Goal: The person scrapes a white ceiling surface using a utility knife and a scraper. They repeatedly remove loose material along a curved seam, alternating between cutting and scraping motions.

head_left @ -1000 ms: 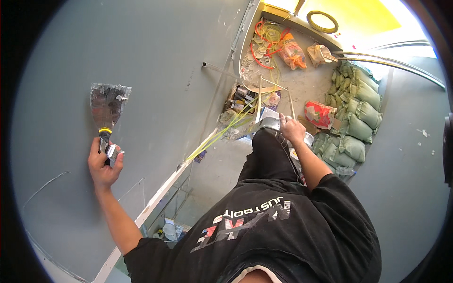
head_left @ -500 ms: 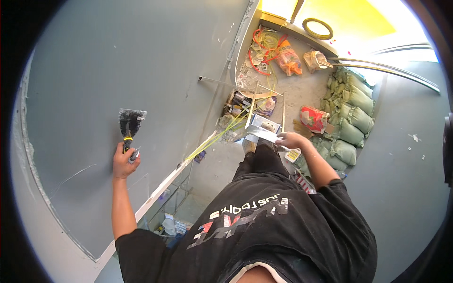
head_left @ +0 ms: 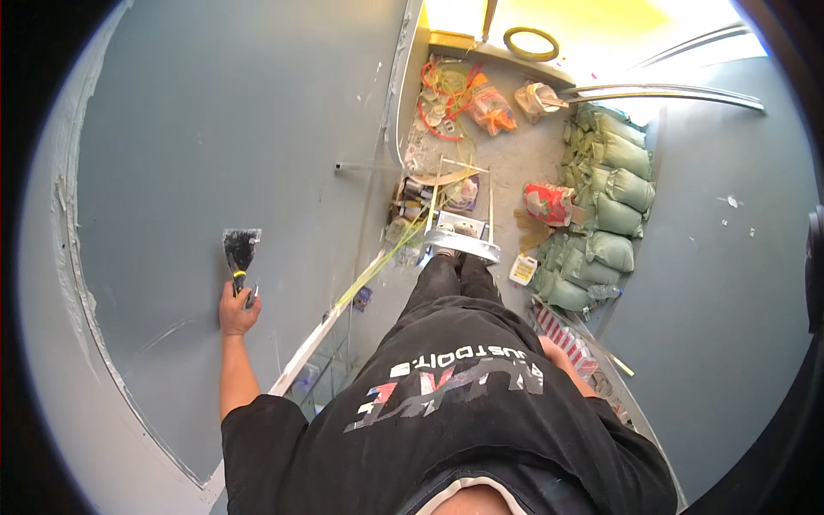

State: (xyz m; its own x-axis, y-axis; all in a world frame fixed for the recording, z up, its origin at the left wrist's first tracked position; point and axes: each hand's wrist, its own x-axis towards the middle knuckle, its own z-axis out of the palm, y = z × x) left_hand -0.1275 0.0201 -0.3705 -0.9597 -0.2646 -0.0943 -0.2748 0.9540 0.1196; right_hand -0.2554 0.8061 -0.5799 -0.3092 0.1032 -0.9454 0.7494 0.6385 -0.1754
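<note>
My left hand (head_left: 239, 312) is closed round the handle of a putty knife (head_left: 239, 249). The knife has a wide, dark, smeared blade and a yellow band near its handle, and its blade points away from me over the grey wall (head_left: 232, 137) at my left. I cannot tell whether the blade touches the wall. Of my right arm only part of the forearm shows beside my black shirt; that hand is hidden behind my body. Below me, my feet are on a stepladder (head_left: 468, 246) with a silver top rail.
Green filled sacks (head_left: 614, 206) are stacked along the right wall. A red bag (head_left: 548, 204), a white jug (head_left: 523, 269) and an orange bag (head_left: 490, 105) stand on the floor. Loose tools lie left of the ladder. Yellow-green strips (head_left: 378, 273) lean by the wall's lower edge.
My right hand has left the ladder's top rail and gone out of sight behind my body. My left hand has shifted slightly right along the wall with the putty knife. The view has swung.
</note>
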